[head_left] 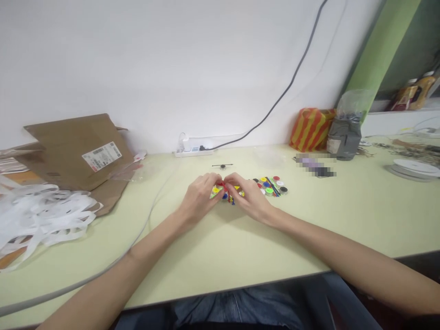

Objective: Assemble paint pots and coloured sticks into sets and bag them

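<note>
Both my hands meet over a cluster of small round pieces (215, 189) with yellow and blue tops on the table. My left hand (199, 197) has its fingers bent in around the cluster's left side. From the other side, my right hand (252, 198) pinches in close to it. Between the fingertips runs a thin red strip (227, 188); its ends are partly hidden. Right of my right hand lies a second group of colourful discs (269, 186) with dark strips across it. Beyond my hands sits a small dark round piece with a thin rod (222, 166).
A power strip (194, 153) with a dark cable stands by the wall. Cardboard (68, 151) and tangled white ribbon (44, 215) lie left. A grey cable (134, 240) passes near my left forearm. At right are a striped bag (307, 129), grey pouch (344, 137) and white reels (414, 169).
</note>
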{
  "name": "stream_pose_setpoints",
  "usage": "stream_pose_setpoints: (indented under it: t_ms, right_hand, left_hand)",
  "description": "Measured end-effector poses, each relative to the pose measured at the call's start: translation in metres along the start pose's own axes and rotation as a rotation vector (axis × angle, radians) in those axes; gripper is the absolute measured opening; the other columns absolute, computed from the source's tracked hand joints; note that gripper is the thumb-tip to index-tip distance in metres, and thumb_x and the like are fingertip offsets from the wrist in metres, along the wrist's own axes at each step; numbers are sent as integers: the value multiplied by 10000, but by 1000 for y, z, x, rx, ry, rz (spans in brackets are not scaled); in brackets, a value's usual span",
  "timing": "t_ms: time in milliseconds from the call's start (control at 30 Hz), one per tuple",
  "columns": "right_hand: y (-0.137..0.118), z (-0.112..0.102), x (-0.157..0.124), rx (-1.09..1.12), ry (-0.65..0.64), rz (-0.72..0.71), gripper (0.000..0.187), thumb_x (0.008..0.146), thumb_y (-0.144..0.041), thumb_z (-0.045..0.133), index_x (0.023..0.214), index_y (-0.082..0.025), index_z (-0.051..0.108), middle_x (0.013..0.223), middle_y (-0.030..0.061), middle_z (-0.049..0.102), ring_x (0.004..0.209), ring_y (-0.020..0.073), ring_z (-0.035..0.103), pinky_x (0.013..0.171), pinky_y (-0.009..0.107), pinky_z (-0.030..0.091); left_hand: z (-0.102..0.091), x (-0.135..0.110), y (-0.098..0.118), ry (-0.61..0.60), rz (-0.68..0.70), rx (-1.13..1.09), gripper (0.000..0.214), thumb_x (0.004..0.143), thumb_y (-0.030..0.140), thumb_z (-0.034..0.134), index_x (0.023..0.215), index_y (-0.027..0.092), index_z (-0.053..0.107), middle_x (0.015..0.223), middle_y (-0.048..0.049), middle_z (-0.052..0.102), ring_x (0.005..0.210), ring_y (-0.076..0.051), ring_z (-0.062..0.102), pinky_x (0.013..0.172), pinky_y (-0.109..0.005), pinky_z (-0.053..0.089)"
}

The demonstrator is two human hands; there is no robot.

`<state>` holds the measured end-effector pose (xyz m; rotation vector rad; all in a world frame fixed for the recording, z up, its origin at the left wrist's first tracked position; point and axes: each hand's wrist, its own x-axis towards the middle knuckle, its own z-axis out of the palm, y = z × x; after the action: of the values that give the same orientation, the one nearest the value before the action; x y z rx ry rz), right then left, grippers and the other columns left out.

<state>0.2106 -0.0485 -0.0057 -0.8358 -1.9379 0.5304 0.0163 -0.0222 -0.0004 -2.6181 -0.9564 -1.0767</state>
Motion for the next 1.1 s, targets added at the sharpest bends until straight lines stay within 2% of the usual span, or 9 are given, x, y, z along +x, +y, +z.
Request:
stream_pose_setpoints:
  t_ms: [167, 267, 333, 533, 700, 867, 967, 1100]
  right_hand:
    - [3, -1, 2, -138, 106, -129, 326, 955, -134, 464, 1247, -251, 546, 1226, 85, 660, 1127, 217, 638, 909, 374, 531]
    - [2, -2, 4, -199, 99, -190, 365, 961, -110, 458, 1272, -258, 578, 1326, 94, 618, 1247, 232, 574, 1023, 425, 490]
    - [2, -2, 5, -238, 92, -199, 356, 965, -110, 474, 1264, -255, 600, 1337, 95, 614, 1262, 242, 562, 1042, 447, 478]
    - [6, -4, 5, -327, 147, -219, 295, 967, -164, 539, 1223, -267, 646, 1263, 110, 607, 1204, 266, 547, 974, 472, 501]
    - [4, -6, 5, -380, 192, -239, 228, 952, -198, 600, 1155, -274, 670, 1189, 99, 615, 1146, 266, 542, 952, 465, 491]
    - [2, -6, 5, -497, 254, -281, 102, 933, -214, 635, 1018, -247, 681, 1206, 104, 602, 1161, 275, 513, 947, 442, 464]
    - [4, -6, 6, -497, 223, -291, 67, 946, -242, 627, 1005, -230, 659, 1137, 100, 626, 1090, 259, 536, 897, 404, 466]
    - [7, -5, 8, -470, 105, -324, 74, 982, -270, 582, 1011, -209, 613, 950, 73, 679, 943, 237, 578, 817, 367, 453]
  left_hand:
    - [0, 2, 4, 30, 87, 25, 122, 931, 175, 561, 1041, 209, 521, 964, -43, 662, 887, -200, 627, 782, -337, 484]
    - [0, 3, 3, 52, 120, 24, 167, 922, 146, 561, 1070, 210, 517, 966, -38, 662, 889, -196, 626, 790, -339, 484]
    - [-1, 3, 2, 64, 118, 7, 249, 910, 130, 575, 1138, 208, 512, 976, -37, 658, 892, -191, 627, 800, -338, 485]
    - [-2, 4, 2, 92, 109, 12, 300, 886, 111, 612, 1146, 210, 501, 971, -34, 651, 876, -193, 604, 785, -333, 473]
    - [-3, 5, 2, 79, 115, -2, 195, 918, 136, 586, 1082, 208, 509, 955, -45, 634, 857, -196, 580, 769, -339, 468]
    - [-5, 5, 7, 67, 77, -49, 110, 943, 150, 560, 1021, 203, 502, 963, -54, 593, 878, -193, 556, 765, -335, 469]
    - [-5, 5, 9, 68, 55, -108, 106, 945, 162, 562, 1017, 207, 499, 963, -49, 575, 883, -187, 544, 760, -326, 469]
    - [-5, 4, 9, 57, -12, -196, 181, 910, 122, 583, 1043, 214, 502, 966, -36, 555, 877, -173, 551, 760, -308, 475]
